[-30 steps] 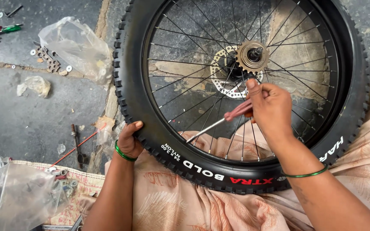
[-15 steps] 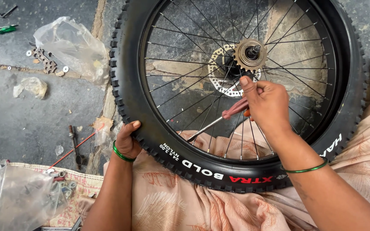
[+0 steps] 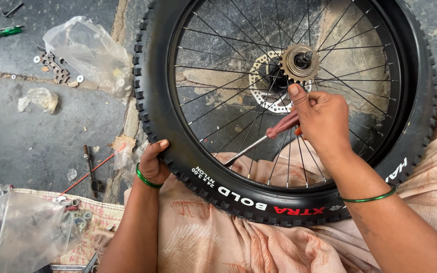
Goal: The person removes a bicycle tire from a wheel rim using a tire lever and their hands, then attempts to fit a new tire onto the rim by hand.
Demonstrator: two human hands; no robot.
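While the left hand (image 3: 154, 164) grips the tyre (image 3: 153, 108) at its lower left edge, the right hand (image 3: 319, 121) is closed around a red-handled screwdriver (image 3: 266, 136) among the spokes (image 3: 228, 91), thumb just below the sprocket (image 3: 299, 61). The wheel rests on the person's lap.

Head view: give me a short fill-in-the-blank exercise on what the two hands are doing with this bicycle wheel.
1. The right hand holds a screwdriver with a ____ handle.
2. The left hand grips the wheel's black ____.
3. The right thumb touches the toothed ____ at the hub.
4. Each wrist wears a ____ bangle.

Missing words: red; tyre; sprocket; green
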